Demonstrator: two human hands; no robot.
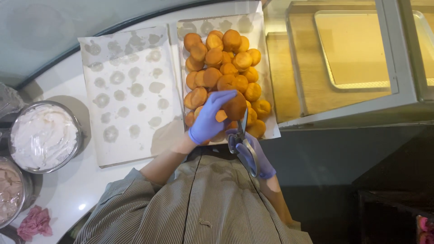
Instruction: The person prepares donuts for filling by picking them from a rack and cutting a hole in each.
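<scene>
Two gloved hands, left hand (209, 118) gripping bun (235, 107), right hand (255, 156) scissors (242, 141)

On the desk (68, 190), the tray of puffs (266, 90) is lying just right of the spotted paper sheet (131, 90), two bowls (44, 135) are sitting at the left edge, and a crumpled cloth (35, 222) is resting below them.
</scene>
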